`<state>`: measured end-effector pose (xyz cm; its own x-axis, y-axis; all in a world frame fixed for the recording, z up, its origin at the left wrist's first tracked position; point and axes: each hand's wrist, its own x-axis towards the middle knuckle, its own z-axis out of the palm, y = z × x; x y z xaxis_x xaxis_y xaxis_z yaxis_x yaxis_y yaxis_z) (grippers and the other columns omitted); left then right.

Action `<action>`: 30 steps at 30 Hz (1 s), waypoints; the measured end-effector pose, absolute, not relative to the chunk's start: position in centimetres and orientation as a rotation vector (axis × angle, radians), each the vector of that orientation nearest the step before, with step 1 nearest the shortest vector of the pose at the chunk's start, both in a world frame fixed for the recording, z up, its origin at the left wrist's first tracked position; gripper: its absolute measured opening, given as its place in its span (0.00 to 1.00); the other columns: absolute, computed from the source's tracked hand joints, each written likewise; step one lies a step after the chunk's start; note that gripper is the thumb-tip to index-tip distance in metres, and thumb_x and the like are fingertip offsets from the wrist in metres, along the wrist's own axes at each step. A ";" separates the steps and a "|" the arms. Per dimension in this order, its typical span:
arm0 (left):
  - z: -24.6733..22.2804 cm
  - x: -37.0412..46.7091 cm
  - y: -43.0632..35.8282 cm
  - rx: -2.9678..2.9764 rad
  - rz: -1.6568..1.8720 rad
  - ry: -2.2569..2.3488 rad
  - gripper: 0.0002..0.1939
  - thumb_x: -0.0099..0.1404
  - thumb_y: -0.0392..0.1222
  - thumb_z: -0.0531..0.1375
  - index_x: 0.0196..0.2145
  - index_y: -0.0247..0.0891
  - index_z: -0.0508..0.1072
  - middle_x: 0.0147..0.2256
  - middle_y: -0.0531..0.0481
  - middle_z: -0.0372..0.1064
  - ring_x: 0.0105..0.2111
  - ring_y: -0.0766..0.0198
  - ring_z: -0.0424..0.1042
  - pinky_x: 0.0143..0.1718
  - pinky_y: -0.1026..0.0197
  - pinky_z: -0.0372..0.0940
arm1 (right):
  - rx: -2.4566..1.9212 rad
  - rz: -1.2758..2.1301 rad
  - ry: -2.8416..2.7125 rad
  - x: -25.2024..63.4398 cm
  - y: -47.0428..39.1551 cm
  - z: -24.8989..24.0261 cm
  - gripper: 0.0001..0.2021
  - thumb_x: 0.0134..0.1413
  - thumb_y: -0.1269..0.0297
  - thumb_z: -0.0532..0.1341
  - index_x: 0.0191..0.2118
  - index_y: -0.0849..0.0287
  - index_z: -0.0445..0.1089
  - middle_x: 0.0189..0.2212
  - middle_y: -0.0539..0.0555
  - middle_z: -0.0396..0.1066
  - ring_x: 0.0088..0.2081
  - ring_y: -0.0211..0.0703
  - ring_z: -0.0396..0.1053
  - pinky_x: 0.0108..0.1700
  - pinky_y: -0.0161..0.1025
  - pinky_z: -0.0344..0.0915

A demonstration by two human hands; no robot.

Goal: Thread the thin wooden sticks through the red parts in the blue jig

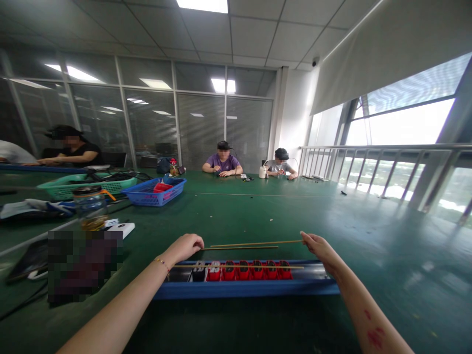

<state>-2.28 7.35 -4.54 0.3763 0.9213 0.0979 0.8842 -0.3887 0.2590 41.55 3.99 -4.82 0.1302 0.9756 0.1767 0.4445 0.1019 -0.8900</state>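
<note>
My left hand (186,245) is closed on one end of a thin wooden stick (243,248), which points to the right. Between the fingers of my right hand (313,242) is the end of a second thin stick (258,243), slanting left just above the first. Nearer to me, a third stick (236,267) lies lengthwise across a long blue tray (247,291). In that tray stand a row of several small red cups (243,275) with dark contents and one black cup (199,275) at the left end.
Left on the green table (228,216) are a blue basket (147,199), a green basket (55,189), a lidded glass jar (90,209) and a white device (127,229). Across the table sit two people (223,160), with others at far left. A railing (368,148) runs along the right.
</note>
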 end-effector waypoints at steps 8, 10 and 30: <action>-4.3 -1.9 6.9 2.474 0.384 1.626 0.19 0.58 0.55 0.48 0.28 0.41 0.73 0.30 0.51 0.71 0.29 0.65 0.68 0.29 0.66 0.56 | -1.648 0.314 -1.732 39.8 4.1 -5.5 0.24 0.47 0.44 0.49 0.21 0.61 0.66 0.14 0.46 0.53 0.19 0.34 0.52 0.21 0.31 0.47; -4.2 -1.8 6.7 2.482 0.384 1.605 0.21 0.57 0.58 0.48 0.27 0.41 0.73 0.29 0.51 0.71 0.28 0.65 0.68 0.28 0.66 0.56 | -1.604 0.307 -1.823 39.3 4.2 -5.3 0.22 0.46 0.45 0.51 0.22 0.61 0.67 0.15 0.47 0.59 0.20 0.34 0.55 0.21 0.31 0.49; -4.3 -2.0 6.9 2.464 0.360 1.628 0.09 0.55 0.46 0.54 0.29 0.42 0.72 0.32 0.52 0.70 0.32 0.65 0.68 0.32 0.67 0.60 | -1.626 0.246 -2.364 35.4 7.8 -5.4 0.06 0.41 0.62 0.60 0.28 0.56 0.71 0.29 0.50 0.72 0.33 0.41 0.68 0.33 0.32 0.60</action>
<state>-1.97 6.92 -4.32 0.3760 0.9203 0.1081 0.8803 -0.3911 0.2685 35.43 7.83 -5.43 -0.3394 0.9333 0.1176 0.8891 0.3591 -0.2837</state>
